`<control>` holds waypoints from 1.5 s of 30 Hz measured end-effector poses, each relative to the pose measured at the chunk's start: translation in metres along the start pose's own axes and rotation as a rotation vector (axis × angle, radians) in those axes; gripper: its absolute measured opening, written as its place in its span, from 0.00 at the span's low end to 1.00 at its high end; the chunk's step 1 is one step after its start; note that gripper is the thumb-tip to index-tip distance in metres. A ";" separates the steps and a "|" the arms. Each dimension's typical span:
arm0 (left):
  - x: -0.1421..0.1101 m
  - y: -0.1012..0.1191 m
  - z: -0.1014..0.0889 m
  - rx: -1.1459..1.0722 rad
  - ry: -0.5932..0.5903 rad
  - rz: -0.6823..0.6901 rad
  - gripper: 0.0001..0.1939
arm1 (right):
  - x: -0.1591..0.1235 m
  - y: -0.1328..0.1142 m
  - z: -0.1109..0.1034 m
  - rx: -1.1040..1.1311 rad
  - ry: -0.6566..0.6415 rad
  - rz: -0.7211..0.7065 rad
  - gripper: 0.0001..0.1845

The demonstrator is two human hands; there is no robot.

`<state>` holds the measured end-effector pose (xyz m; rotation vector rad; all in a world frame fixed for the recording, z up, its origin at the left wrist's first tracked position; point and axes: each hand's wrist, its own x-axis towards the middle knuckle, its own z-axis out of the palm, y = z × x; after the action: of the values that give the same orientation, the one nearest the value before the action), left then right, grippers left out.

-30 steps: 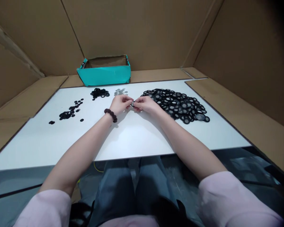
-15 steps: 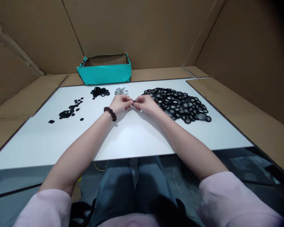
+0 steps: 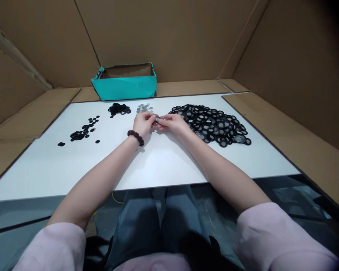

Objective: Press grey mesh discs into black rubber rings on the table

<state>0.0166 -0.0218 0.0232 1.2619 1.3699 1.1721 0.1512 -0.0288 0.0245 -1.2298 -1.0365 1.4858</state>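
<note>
My left hand and my right hand meet over the middle of the white board, fingertips pinched together on one small ring-shaped part. A dark bead bracelet circles my left wrist. Just right of my right hand lies a big heap of black rings with pale centres. Beyond my left hand sit a small pile of black rings and a few silvery discs. Small black discs are scattered at the left.
A teal open box stands behind the board against brown cardboard walls. Cardboard flaps border the board on both sides. The board's near edge ends over my lap.
Both hands stay pinched on the small part; they shifted slightly away from me and turned the part, so a silvery face now shows between the fingertips.
</note>
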 end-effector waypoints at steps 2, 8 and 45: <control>0.002 -0.002 -0.001 0.034 -0.047 0.036 0.11 | -0.002 -0.002 0.001 0.034 -0.022 0.066 0.14; 0.013 -0.009 -0.009 0.113 -0.095 0.097 0.06 | -0.001 -0.006 -0.005 -0.034 -0.079 0.115 0.13; 0.006 -0.006 -0.007 0.049 -0.150 -0.035 0.02 | 0.002 -0.003 -0.004 -0.355 0.049 -0.153 0.16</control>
<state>0.0080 -0.0167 0.0187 1.3282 1.3107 1.0046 0.1550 -0.0264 0.0261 -1.3881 -1.3703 1.1807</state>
